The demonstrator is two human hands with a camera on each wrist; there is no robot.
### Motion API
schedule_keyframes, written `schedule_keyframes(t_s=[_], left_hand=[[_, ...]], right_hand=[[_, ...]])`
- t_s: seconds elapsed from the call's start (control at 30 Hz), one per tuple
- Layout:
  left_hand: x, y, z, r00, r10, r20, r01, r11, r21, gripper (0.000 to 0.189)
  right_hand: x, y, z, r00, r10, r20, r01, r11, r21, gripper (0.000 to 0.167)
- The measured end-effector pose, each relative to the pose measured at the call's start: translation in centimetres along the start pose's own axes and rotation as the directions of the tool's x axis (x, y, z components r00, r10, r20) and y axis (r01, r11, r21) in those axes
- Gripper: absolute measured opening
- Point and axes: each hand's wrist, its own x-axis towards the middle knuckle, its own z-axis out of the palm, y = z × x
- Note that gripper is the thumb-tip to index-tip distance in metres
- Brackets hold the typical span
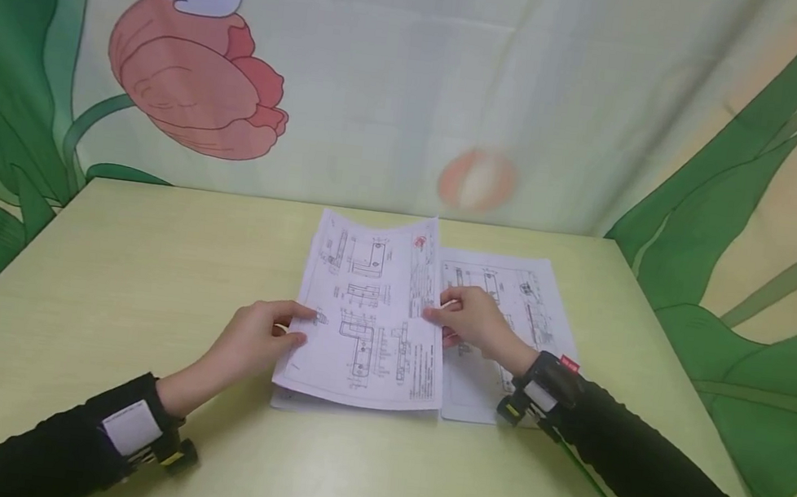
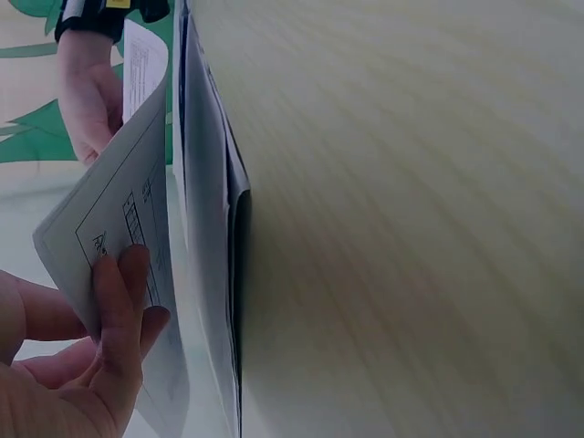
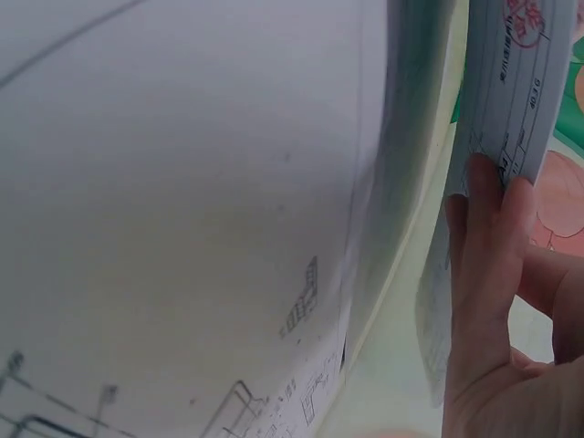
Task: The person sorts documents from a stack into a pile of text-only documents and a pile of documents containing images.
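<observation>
Both hands hold a printed sheet of technical drawings (image 1: 356, 358), raised above a stack of papers (image 1: 292, 402). At its left edge my left hand (image 1: 258, 339) pinches it between thumb and fingers; the left wrist view shows those fingers (image 2: 114, 301) against the printed face. The right hand (image 1: 475, 320) pinches the opposite edge, close to a red stamp (image 3: 525, 23) seen in the right wrist view. The sheet bows slightly between the hands. Another pile of drawings (image 1: 498, 407) lies flat under the right hand, beside the stack.
The light wooden table (image 1: 373, 475) extends around the papers on all sides. Behind its far edge hangs a printed curtain (image 1: 373, 82) with flowers and leaves. Each wrist carries a strapped camera, and a green cable (image 1: 607, 490) runs along the right sleeve.
</observation>
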Motion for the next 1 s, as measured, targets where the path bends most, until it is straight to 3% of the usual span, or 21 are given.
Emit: schedule_keyframes(t_s=[0.47,0.7,0.83,1.0], left_hand=[[0.2,0.0,0.8,0.998,-0.033,0.05,0.03,0.998,0.057,0.034],[0.2,0.1,1.0,0.995,-0.029,0.094,0.016,0.992,0.128,0.038],[0.0,0.3,1.1,0.995,-0.033,0.092,0.009,0.97,0.243,0.042],[-0.5,0.6,1.5,0.996,-0.033,0.083,0.0,0.928,0.372,0.047]], right_hand=[[0.5,1.1,0.2,1.0,0.017,0.016,-0.017,1.0,-0.006,0.057],[0.5,1.3,0.2,1.0,-0.003,-0.02,0.002,0.998,-0.057,0.064],[0.3,1.3,0.3,0.997,-0.068,-0.041,0.06,0.984,-0.168,0.062],[-0.1,1.3,0.6,0.986,-0.16,-0.052,0.136,0.941,-0.311,0.054]])
